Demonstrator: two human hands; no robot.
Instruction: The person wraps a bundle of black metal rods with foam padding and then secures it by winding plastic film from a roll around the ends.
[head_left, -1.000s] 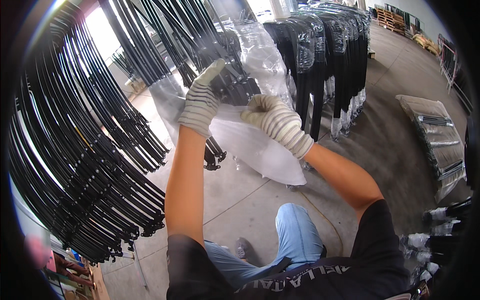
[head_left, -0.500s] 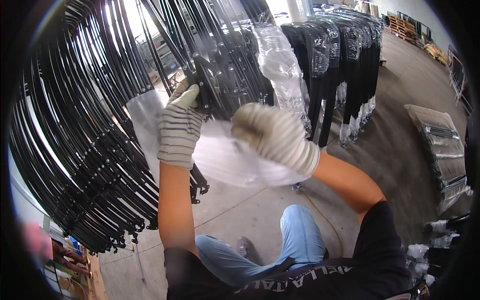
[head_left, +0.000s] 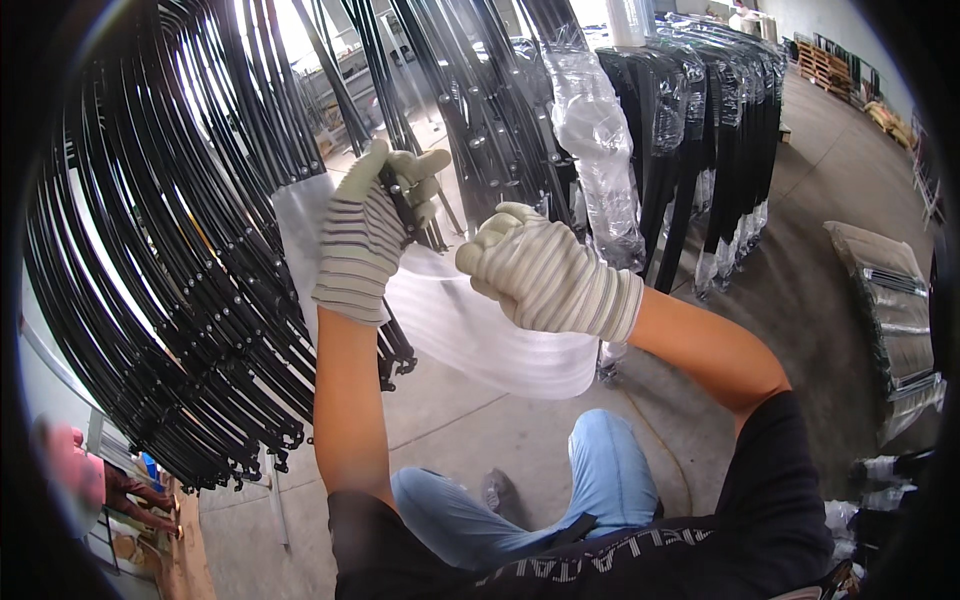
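Note:
My left hand (head_left: 365,225), in a striped knit work glove with pale palm and fingers, is closed around a black metal bar (head_left: 397,205) near its lower end. To its right, my gloved right hand (head_left: 540,265) is curled into a fist; what its fingers hold, if anything, is hidden. Behind and below both hands hangs a curved white foam sheet (head_left: 500,340), its upper edge running from beside the left hand to behind the right fist. Another piece of white foam (head_left: 300,225) hangs left of my left wrist.
Many curved black metal frames (head_left: 160,270) hang in a dense row on the left. Beyond my right hand stand black frames wrapped in clear film (head_left: 690,140). A flat wrapped bundle (head_left: 885,300) lies on the floor at right. Another person (head_left: 85,475) is at lower left.
My left fingers now wrap visibly round the bar, which stands apart from the bars behind it. My right hand, blurred before, is now a steady fist; the foam sheet hangs lower.

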